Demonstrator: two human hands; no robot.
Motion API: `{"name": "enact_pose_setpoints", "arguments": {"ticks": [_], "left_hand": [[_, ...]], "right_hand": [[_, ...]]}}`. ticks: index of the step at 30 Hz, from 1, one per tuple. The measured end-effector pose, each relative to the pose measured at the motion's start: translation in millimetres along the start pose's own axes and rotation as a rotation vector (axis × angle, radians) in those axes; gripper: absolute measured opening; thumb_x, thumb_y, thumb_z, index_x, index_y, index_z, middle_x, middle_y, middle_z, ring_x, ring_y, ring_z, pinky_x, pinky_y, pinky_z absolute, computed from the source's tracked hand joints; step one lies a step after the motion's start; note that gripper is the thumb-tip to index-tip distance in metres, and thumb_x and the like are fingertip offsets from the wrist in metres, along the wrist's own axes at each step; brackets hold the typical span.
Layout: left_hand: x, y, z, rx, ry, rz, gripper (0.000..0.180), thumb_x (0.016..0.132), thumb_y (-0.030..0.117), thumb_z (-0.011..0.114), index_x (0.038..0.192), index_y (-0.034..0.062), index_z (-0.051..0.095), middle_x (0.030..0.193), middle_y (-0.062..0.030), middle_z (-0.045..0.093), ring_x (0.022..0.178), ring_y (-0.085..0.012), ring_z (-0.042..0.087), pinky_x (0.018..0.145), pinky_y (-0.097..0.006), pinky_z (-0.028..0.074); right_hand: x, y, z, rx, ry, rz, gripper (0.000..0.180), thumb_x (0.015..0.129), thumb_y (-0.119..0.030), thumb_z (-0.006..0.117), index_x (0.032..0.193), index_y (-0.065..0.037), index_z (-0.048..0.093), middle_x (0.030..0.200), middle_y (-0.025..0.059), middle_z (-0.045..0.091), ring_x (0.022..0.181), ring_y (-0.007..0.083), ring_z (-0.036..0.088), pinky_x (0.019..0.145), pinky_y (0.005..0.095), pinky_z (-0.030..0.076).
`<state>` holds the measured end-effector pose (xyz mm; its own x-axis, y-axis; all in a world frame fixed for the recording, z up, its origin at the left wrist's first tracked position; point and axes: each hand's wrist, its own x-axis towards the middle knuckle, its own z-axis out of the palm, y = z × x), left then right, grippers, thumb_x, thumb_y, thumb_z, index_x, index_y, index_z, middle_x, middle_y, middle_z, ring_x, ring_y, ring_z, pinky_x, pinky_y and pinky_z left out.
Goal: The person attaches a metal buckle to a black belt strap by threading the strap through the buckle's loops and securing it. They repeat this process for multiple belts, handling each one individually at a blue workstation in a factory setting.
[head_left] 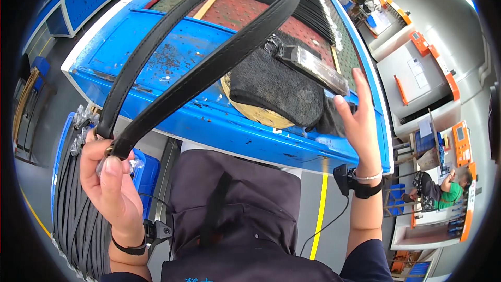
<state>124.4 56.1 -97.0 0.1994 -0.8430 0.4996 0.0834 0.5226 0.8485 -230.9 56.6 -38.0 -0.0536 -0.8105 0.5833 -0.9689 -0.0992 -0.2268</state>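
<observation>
My left hand is closed, pinching the two ends of a black stitched bag strap where small metal fittings show. The strap rises from my fingers and loops in a long arc over the blue workbench. My right hand is raised over the bench's right side, fingers apart, holding nothing visible. Beside it lies a block-shaped item in clear wrapping. That item rests against a dark fuzzy cloth, which covers most of a round yellowish pad.
More black straps lie in a row at the bench's far side, on a red and green mat. A hanging bundle of straps is at my lower left, beside a blue bin. A person in green sits at the far right.
</observation>
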Motion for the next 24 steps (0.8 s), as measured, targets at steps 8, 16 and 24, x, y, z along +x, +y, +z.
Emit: {"name": "enact_pose_setpoints", "arguments": {"ticks": [8,16,24], "left_hand": [[3.1,0.1,-7.1,-0.105,0.055,-0.012,0.018,0.085,0.019,0.05,0.086,0.0011,0.05,0.072,-0.003,0.041,0.067,-0.0084,0.036,0.07,-0.023,0.03],[5.2,2.1,8.6,0.145,-0.034,0.122,0.014,0.075,0.01,0.055,0.084,-0.0006,0.056,0.081,-0.0065,0.046,0.077,-0.0138,0.042,0.07,-0.026,0.033],[6.0,34.0,64.8,0.37,-0.467,0.455,0.021,0.059,0.003,0.068,0.08,0.0036,0.065,0.076,-0.0093,0.054,0.066,-0.0209,0.047,0.059,-0.031,0.038]], "right_hand": [[2.5,14.9,-7.2,0.275,-0.201,0.261,0.053,0.069,-0.02,0.072,0.112,0.002,0.048,0.097,0.0093,0.052,0.085,0.0181,0.053,0.077,0.0279,0.042],[-70.1,35.6,-34.4,1.276,0.414,0.396,0.035,0.087,-0.023,0.052,0.11,0.003,0.049,0.108,0.0143,0.056,0.097,0.0253,0.055,0.089,0.038,0.044],[-113.2,14.6,-90.3,1.8,0.381,0.119,0.055,0.087,-0.025,0.046,0.127,0.008,0.03,0.132,0.0216,0.035,0.12,0.0297,0.039,0.098,0.0432,0.036]]}}
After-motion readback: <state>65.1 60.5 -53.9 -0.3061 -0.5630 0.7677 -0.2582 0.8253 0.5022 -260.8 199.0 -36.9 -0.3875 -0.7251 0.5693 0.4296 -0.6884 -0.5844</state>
